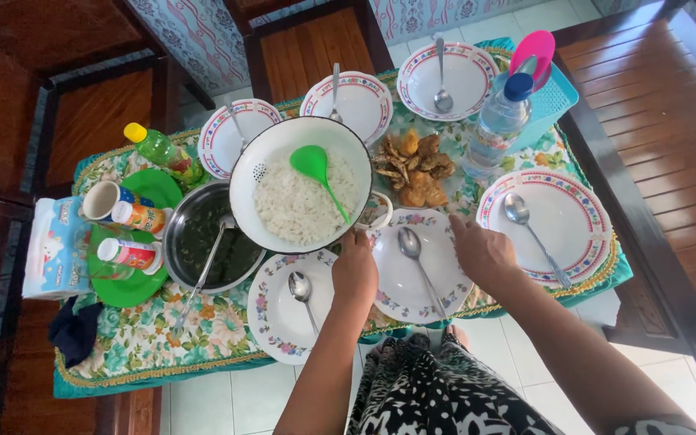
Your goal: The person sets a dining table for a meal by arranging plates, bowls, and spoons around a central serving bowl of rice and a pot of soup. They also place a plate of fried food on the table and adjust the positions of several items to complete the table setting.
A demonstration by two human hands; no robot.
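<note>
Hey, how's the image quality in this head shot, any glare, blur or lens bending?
Head view: bright, even daylight and sharp focus on the left hand and right hand; soft shadows under the white flower-rimmed plate; slight glare on the clear plastic water bottle; wide-angle bending curves the dark wooden chairs and table edges.

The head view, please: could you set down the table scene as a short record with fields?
left hand: on the left rim of the middle plate
right hand: on that plate's right rim
on the plate: a spoon
rice bowl: white rice, green ladle
greens pan: left of the rice bowl
fried food: behind the middle plate
water bottle: upright, blue cap
</note>
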